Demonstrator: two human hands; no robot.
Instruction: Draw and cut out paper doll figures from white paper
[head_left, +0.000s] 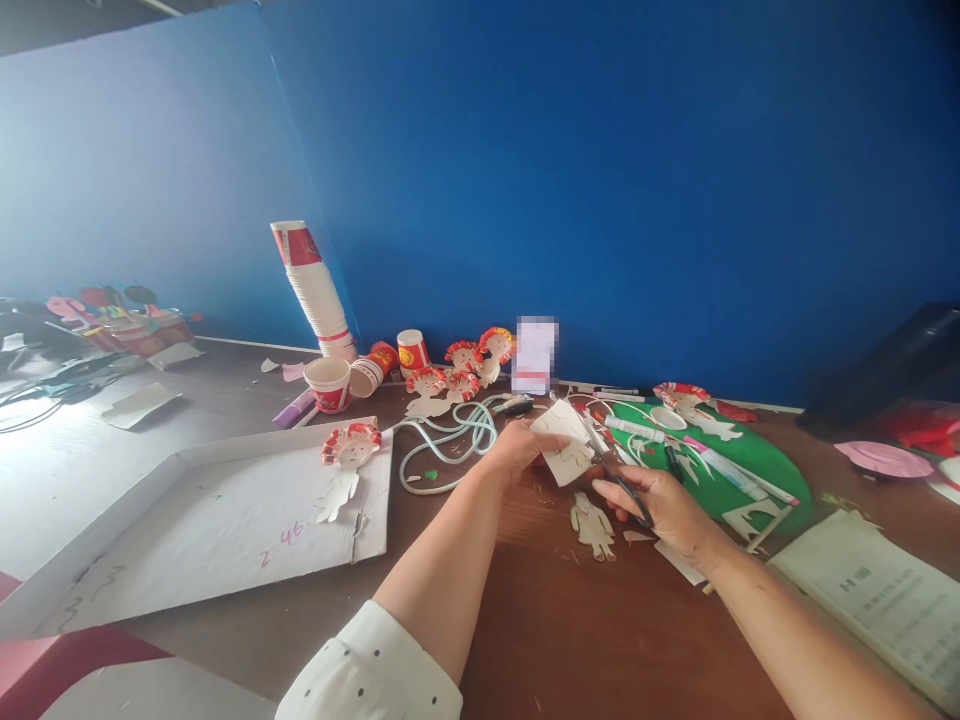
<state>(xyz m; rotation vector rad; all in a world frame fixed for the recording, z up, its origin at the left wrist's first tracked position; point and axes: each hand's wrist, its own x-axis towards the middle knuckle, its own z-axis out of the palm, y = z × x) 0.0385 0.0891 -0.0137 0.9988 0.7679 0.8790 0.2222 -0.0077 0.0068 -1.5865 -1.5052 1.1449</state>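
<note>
My left hand [525, 447] grips a white piece of paper [561, 455] with a drawn outline on it, holding it just above the brown table. In my right hand [654, 500] is a pair of dark-handled scissors [628, 488], its blades at the right edge of the paper. Whether the blades are apart I cannot tell. Below the paper lies a cut-out paper figure [592, 526] shaped like a small body. Close to my right hand are paper scraps [681, 562].
A green disc [780, 470] bearing several markers lies to the right, beside an open book [870, 590]. Leftward are a white box lid [210, 500], a coiled pale cable [442, 440], a leaning stack of paper cups [315, 290] and red-fringed paper faces [426, 382]. A blue partition [600, 180] stands behind.
</note>
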